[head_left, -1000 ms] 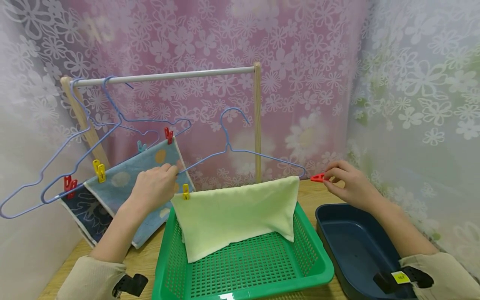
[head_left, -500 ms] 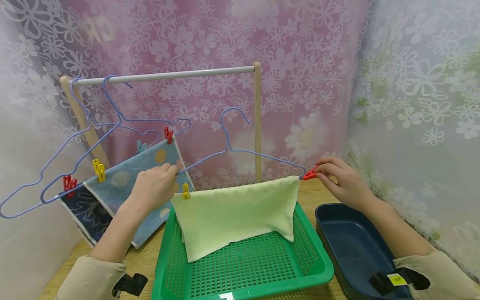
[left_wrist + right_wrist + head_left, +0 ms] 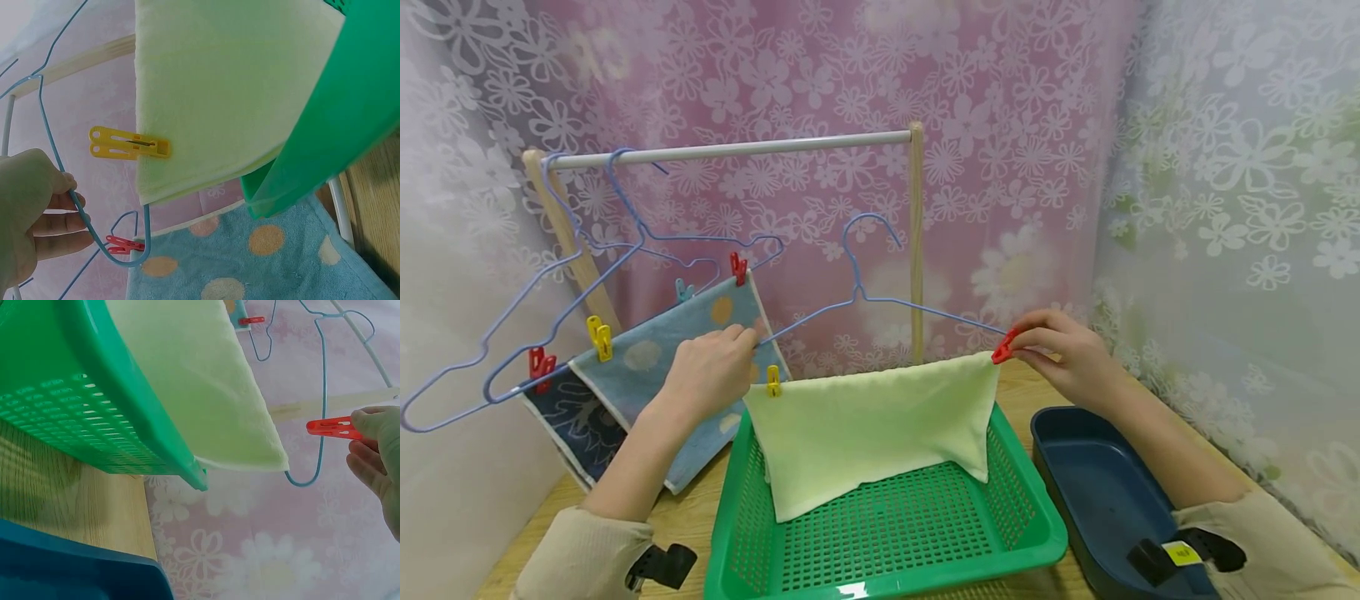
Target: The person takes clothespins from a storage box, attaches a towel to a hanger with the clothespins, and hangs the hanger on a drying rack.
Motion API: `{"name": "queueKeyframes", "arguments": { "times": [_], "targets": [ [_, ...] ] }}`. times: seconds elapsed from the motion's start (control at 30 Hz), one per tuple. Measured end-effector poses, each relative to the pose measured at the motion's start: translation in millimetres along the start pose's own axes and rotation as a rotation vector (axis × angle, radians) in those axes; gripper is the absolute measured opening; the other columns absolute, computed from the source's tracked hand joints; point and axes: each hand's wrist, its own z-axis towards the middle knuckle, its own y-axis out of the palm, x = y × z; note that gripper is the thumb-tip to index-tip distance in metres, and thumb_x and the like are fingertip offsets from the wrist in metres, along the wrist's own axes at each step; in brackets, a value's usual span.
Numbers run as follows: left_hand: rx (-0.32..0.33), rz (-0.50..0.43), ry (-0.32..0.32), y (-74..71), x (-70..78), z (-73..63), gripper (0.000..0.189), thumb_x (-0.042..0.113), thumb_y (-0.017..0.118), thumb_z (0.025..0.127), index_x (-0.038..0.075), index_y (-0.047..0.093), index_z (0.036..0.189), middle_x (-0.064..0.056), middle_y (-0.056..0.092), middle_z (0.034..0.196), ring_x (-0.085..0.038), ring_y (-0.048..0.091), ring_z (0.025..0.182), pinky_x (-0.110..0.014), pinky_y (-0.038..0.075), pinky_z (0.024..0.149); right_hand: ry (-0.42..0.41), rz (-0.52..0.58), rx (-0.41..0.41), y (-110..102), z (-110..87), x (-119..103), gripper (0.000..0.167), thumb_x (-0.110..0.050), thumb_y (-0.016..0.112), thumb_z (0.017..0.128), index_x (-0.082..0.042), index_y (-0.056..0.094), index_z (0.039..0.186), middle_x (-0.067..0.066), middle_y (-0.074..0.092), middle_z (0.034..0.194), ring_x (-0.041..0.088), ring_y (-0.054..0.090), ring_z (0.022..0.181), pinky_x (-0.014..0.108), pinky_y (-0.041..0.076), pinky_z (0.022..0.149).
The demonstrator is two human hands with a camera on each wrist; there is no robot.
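Note:
With its fingers curled, my left hand [image 3: 711,367] grips the left end of a blue wire hanger [image 3: 925,308]. Over the hanger's lower bar hangs a pale yellow towel [image 3: 880,425], folded across it. A yellow clothespin [image 3: 131,144] sits on the towel's top edge near the left corner. My right hand [image 3: 1067,358] pinches a red clothespin [image 3: 331,427] between thumb and fingers. In the head view, that clothespin's tip overlaps the towel's top right corner; in the right wrist view it crosses the hanger wire above the corner.
Below the towel stands a green perforated basket [image 3: 887,575], beside a dark blue tub [image 3: 1105,492] on the right. On the left, two hangers with a patterned blue towel [image 3: 658,358] and a dark towel [image 3: 580,425] hang from a rack bar [image 3: 760,150].
My right hand has moved left with the red clothespin, from beside the hanger's right end to the towel's top right corner. The left hand and the towel have stayed nearly still.

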Motion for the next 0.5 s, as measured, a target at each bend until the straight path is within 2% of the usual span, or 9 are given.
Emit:
{"name": "queueKeyframes", "arguments": {
  "times": [0.1, 0.17, 0.23, 0.33, 0.5],
  "targets": [
    [-0.009, 0.001, -0.005, 0.3, -0.1, 1.0, 0.008, 0.000, 0.059, 0.079, 0.005, 0.053, 0.077, -0.001, 0.044, 0.063, -0.014, 0.031, 0.046, -0.026, 0.024, 0.040, 0.015, 0.026, -0.037, 3, 0.6, -2, 0.015, -0.018, 0.061, 0.088, -0.005, 0.065, 0.083, 0.011, 0.057, 0.096, 0.019, 0.051, 0.082, 0.016, 0.039, 0.066],
    [-0.014, -0.002, -0.006, 0.1, -0.2, 0.9, 0.007, 0.000, 0.059, 0.079, 0.005, 0.053, 0.077, -0.001, 0.044, 0.063, -0.014, 0.030, 0.046, -0.026, 0.024, 0.040, 0.022, 0.021, -0.048, 5, 0.4, -3, 0.003, -0.006, 0.068, 0.082, -0.006, 0.065, 0.083, 0.011, 0.056, 0.096, 0.018, 0.050, 0.081, 0.016, 0.038, 0.064],
    [-0.015, -0.003, -0.005, 0.1, -0.3, 0.8, 0.007, 0.000, 0.058, 0.079, 0.004, 0.053, 0.077, -0.002, 0.044, 0.064, -0.014, 0.030, 0.046, -0.026, 0.024, 0.040, 0.029, 0.007, -0.045, 8, 0.5, -3, 0.019, 0.006, 0.073, 0.072, -0.006, 0.065, 0.083, 0.011, 0.055, 0.096, 0.018, 0.050, 0.080, 0.016, 0.038, 0.063],
    [-0.008, -0.003, 0.000, 0.4, -0.4, 0.5, 0.007, 0.000, 0.059, 0.079, 0.004, 0.053, 0.077, -0.002, 0.045, 0.064, -0.013, 0.030, 0.046, -0.026, 0.024, 0.040, 0.046, -0.019, -0.033, 11, 0.8, -3, 0.030, 0.013, 0.075, 0.062, -0.006, 0.066, 0.083, 0.009, 0.056, 0.094, 0.016, 0.050, 0.076, 0.014, 0.038, 0.062],
    [0.008, 0.000, 0.009, 0.4, -0.2, 0.7, 0.006, 0.000, 0.059, 0.078, 0.004, 0.054, 0.078, -0.002, 0.046, 0.064, -0.013, 0.030, 0.046, -0.026, 0.024, 0.040, 0.048, -0.055, -0.030, 14, 1.6, 0, 0.031, 0.015, 0.076, 0.061, -0.006, 0.065, 0.081, 0.007, 0.056, 0.090, 0.015, 0.052, 0.071, 0.014, 0.038, 0.060]
  ]
}}
